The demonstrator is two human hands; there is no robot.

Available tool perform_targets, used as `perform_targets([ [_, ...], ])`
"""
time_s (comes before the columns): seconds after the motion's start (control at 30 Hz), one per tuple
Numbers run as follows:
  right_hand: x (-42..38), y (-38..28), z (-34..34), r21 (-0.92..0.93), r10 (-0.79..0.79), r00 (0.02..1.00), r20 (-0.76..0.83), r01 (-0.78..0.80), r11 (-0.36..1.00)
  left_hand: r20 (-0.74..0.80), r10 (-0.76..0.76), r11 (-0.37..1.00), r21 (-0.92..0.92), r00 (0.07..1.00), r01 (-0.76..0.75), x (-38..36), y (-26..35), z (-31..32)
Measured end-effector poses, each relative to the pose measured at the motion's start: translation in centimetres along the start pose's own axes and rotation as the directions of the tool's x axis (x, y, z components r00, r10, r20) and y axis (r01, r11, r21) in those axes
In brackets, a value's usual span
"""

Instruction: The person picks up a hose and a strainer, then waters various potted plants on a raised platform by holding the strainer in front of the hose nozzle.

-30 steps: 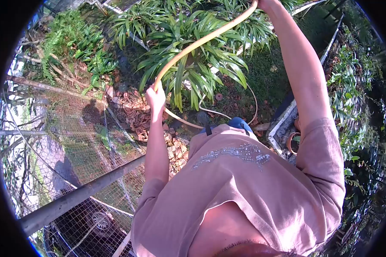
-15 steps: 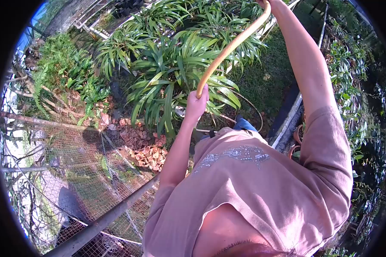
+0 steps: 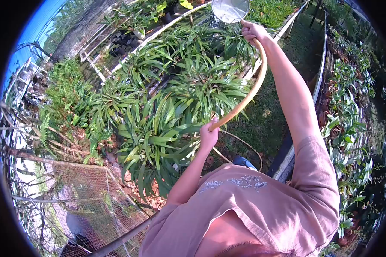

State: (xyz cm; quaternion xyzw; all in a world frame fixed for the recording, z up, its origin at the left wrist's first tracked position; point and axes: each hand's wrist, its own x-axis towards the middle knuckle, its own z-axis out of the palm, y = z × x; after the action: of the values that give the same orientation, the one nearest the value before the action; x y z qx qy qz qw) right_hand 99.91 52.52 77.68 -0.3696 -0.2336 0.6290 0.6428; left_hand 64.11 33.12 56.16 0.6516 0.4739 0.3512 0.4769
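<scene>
Fingers of the left hand (image 3: 208, 136) are curled tight round one yellow-tan hose (image 3: 256, 90), which arcs up and rightward over the long-leaved plants (image 3: 176, 94) to the right hand (image 3: 254, 33); the fingers there are closed about it too, just beside one round, pale disc (image 3: 230, 9). Whether the disc is fixed to the hose, I can't tell from here.

Two hands, then, one hose, one disc. Around them, from the far left, I count one stretch of wire netting (image 3: 79, 180), one bank of ferns (image 3: 66, 92) and one patch of dry leaves (image 3: 156, 199). Nearer the middle, one loop of pale hose (image 3: 260, 159) lies on the ground by a single bit of blue clothing (image 3: 244, 162). Over on the right, one leafy bed (image 3: 343, 124) runs along past the arm.

Half a second ago the right hand was cut off at the top edge; now it shows whole, and the disc has come into sight. The left hand sits lower, the hose bows more, and fewer dry leaves show.
</scene>
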Motion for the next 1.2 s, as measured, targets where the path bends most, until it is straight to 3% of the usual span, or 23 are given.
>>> perform_targets([
  [0.07, 1.8, -1.8, -1.5, -0.077, -0.076, 0.995, 0.057, 0.081, 0.994, 0.023, -0.044, 0.999, -0.008, 0.999, 0.044, 2.6, 0.2, 3.4],
  [0.13, 2.9, -3.8, -2.8, -0.118, -0.120, 0.989, 0.083, 0.129, 0.985, 0.054, 0.006, 0.999, -0.033, 0.999, -0.004, 5.0, -0.8, 7.5],
  [0.17, 2.5, -4.9, -2.4, -0.199, -0.160, 0.986, 0.052, 0.167, 0.966, 0.131, -0.016, 1.000, -0.012, 0.991, 0.018, 6.3, -4.7, 9.7],
  [0.2, 3.4, -5.6, -3.2, -0.281, -0.220, 0.975, 0.037, 0.221, 0.934, 0.223, -0.126, 0.985, 0.143, 0.967, 0.095, 6.8, -1.4, 10.3],
  [0.27, 3.7, -6.8, -3.5, -0.339, -0.282, 0.957, 0.063, 0.286, 0.896, 0.280, -0.052, 0.993, -0.091, 0.959, 0.081, 7.9, -1.6, 12.7],
  [0.3, 4.1, -7.2, -3.7, -0.347, -0.288, 0.956, 0.056, 0.289, 0.892, 0.357, -0.037, 0.978, -0.180, 0.933, 0.107, 9.8, -7.5, 15.2],
  [0.4, 5.2, -8.0, -4.7, -0.325, -0.291, 0.955, 0.053, 0.292, 0.899, 0.446, -0.049, 0.979, -0.158, 0.894, 0.132, 12.5, -7.7, 17.0],
  [0.43, 5.3, -8.3, -5.0, -0.272, -0.259, 0.964, 0.059, 0.266, 0.925, 0.464, -0.072, 0.931, -0.286, 0.883, 0.226, 13.0, -7.9, 17.4],
  [0.53, 5.2, -9.0, -6.3, -0.374, -0.311, 0.950, -0.013, 0.283, 0.883, 0.560, -0.147, 0.716, -0.509, 0.816, 0.478, 14.8, -8.2, 18.6],
  [0.57, 5.0, -9.3, -6.7, -0.386, -0.309, 0.951, -0.022, 0.277, 0.880, 0.561, -0.148, 0.759, -0.463, 0.814, 0.457, 15.2, -8.3, 19.0],
  [0.63, 5.3, -9.9, -7.9, -0.406, -0.317, 0.947, -0.045, 0.273, 0.872, 0.506, -0.050, 0.915, -0.323, 0.861, 0.243, 15.2, -5.2, 19.0],
  [0.7, 6.2, -10.3, -8.7, -0.363, -0.309, 0.948, -0.079, 0.262, 0.894, 0.463, 0.079, 0.981, -0.194, 0.883, 0.014, 15.0, -1.8, 18.4],
  [0.73, 6.9, -10.5, -9.0, -0.347, -0.301, 0.949, -0.093, 0.253, 0.903, 0.446, 0.002, 0.999, -0.040, 0.895, 0.018, 15.8, -2.4, 19.1],
  [0.8, 8.1, -10.7, -9.0, -0.392, -0.289, 0.950, -0.115, 0.224, 0.892, 0.420, -0.052, 0.998, 0.062, 0.906, 0.028, 17.3, -2.4, 19.3],
  [0.87, 9.6, -10.5, -9.3, -0.419, -0.296, 0.951, -0.096, 0.231, 0.878, 0.329, 0.033, 0.999, -0.032, 0.944, -0.024, 19.4, -5.8, 20.6],
  [0.9, 10.1, -10.1, -9.4, -0.404, -0.284, 0.954, -0.095, 0.223, 0.887, 0.319, 0.030, 0.998, 0.036, 0.947, -0.043, 20.2, -6.1, 19.7],
  [0.93, 10.6, -10.1, -9.5, -0.391, -0.280, 0.956, -0.087, 0.226, 0.892, 0.204, 0.070, 0.997, -0.025, 0.976, -0.067, 20.7, -5.9, 19.6],
  [0.97, 11.1, -10.1, -9.5, -0.325, -0.252, 0.964, -0.087, 0.212, 0.922, 0.190, 0.035, 0.999, -0.019, 0.981, -0.031, 21.1, -5.6, 19.4],
  [1.2, 14.8, -11.2, -11.4, -0.438, -0.321, 0.935, -0.152, 0.227, 0.870, 0.231, -0.174, 0.983, -0.023, 0.957, 0.184, 23.7, -5.2, 21.8],
])
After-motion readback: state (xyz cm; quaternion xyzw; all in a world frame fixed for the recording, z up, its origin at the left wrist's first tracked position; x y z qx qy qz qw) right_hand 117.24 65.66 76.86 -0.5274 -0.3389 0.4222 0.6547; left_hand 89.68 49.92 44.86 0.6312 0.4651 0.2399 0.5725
